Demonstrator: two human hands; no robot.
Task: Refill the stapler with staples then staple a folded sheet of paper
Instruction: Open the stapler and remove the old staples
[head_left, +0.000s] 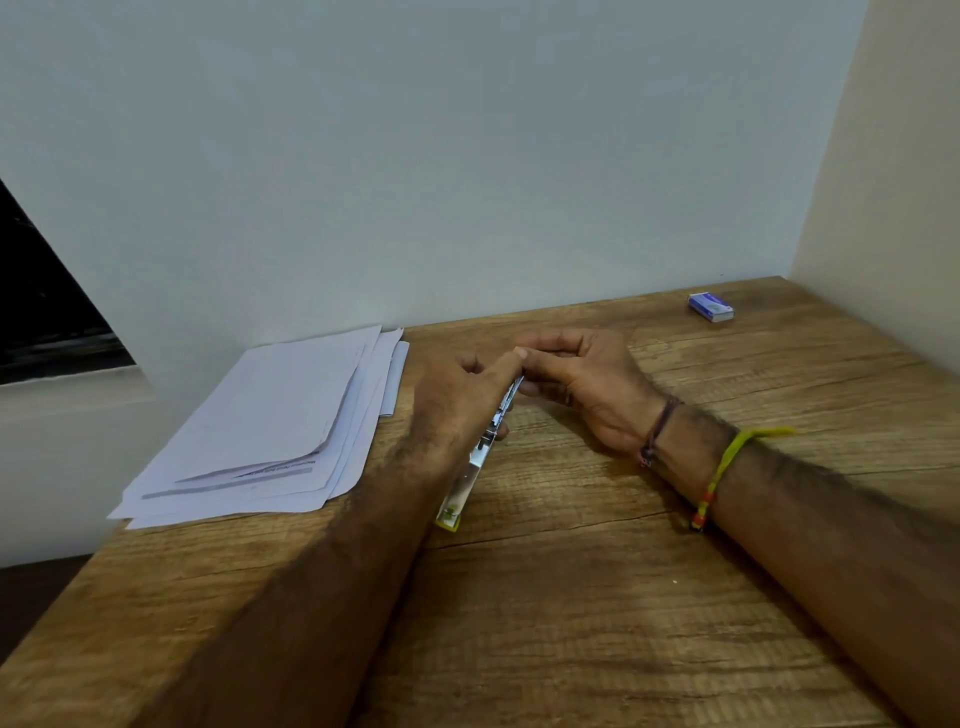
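A slim metal stapler (478, 457) with a yellow-green end lies slanted above the wooden table (571, 597), its near end pointing toward me. My left hand (457, 400) grips its far half from the left side. My right hand (582, 384) meets it from the right, thumb and forefinger pinched together at the stapler's far tip; whether staples sit between those fingers is hidden. A small blue staple box (710, 306) rests at the table's far right. A loose pile of white paper sheets (280, 431) lies at the left edge.
A grey wall stands close behind the table and a cream side wall closes the right. The paper pile overhangs the table's left edge. Thread bands circle my right wrist (691, 452).
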